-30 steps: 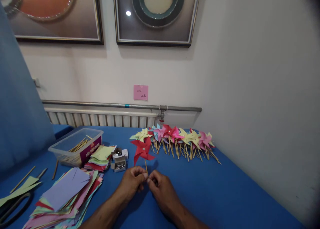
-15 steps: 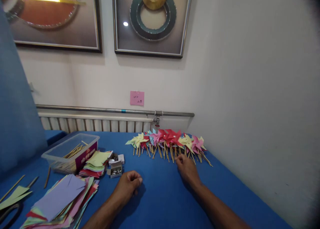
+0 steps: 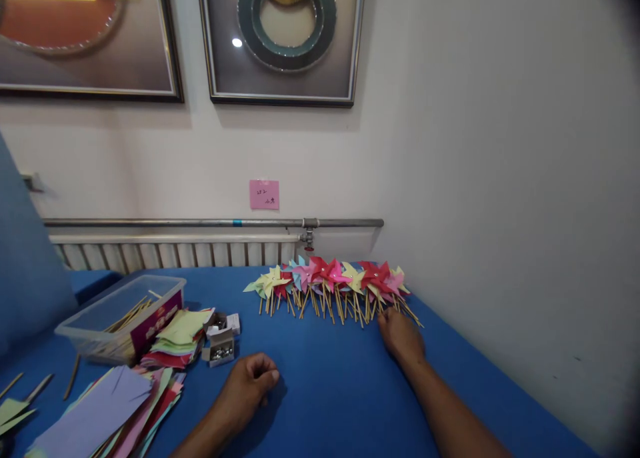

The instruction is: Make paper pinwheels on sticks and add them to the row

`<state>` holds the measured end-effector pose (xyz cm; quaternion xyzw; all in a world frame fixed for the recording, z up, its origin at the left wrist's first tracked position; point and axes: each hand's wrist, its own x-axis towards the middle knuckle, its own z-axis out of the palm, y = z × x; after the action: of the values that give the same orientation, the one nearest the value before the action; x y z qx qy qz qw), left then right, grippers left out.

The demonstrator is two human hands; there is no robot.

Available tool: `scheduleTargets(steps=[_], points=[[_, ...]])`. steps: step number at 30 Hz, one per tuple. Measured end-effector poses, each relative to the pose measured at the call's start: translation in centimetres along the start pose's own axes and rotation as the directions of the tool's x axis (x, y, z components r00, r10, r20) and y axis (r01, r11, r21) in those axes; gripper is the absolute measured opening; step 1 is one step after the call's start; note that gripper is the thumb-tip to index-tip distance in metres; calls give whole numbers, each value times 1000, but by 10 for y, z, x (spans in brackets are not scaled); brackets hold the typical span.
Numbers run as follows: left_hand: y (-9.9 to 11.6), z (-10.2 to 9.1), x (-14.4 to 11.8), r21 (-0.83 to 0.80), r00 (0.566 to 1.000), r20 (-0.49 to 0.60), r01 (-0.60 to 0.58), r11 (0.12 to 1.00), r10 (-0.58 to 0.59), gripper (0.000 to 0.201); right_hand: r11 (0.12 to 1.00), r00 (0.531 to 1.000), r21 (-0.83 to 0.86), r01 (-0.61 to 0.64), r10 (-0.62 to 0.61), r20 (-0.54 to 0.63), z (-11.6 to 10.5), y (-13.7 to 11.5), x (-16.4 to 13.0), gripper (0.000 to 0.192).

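A row of paper pinwheels (image 3: 307, 275) in red, pink, yellow and blue lies on the blue-covered table, their thin wooden sticks pointing toward me. At the row's right end, my right hand (image 3: 404, 338) pinches the stick of a red pinwheel (image 3: 376, 276); the fingertips are partly hidden. My left hand (image 3: 250, 386) rests on the cloth left of centre, fingers curled in and nothing visible in them. Close beside it stands a small open box of shiny metal pins (image 3: 221, 351), with a second small box (image 3: 219, 323) just behind.
On the left, a clear plastic tub (image 3: 90, 335) contains wooden sticks. Before it lie a small stack of coloured paper (image 3: 180, 331) and a larger stack (image 3: 95, 415). Cut green paper (image 3: 13, 411) is at the left edge. A radiator (image 3: 175, 253) and wall bound the table's back.
My right hand has moved right along the row, carrying the red pinwheel with it. My left hand keeps its curled pose. The view has shifted slightly to the right.
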<state>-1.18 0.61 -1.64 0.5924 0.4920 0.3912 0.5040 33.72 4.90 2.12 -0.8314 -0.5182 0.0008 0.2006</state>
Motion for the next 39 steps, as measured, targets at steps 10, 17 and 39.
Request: scheduleTargets(steps=[10,17,39], points=[[0,-2,-1,24,1000,-9,21,1000,-20,30,999,999,-22,-41,41,25,3,1,2,33],[-1,-3,1,23,999,-21,30,999,-29,31,999,998,-19,-49,49,25,3,2,1,35],[4,-1,-6,124,999,36,-4,992,-1,16,976,957,58,212,-195,-216,6,-21,-25,24]])
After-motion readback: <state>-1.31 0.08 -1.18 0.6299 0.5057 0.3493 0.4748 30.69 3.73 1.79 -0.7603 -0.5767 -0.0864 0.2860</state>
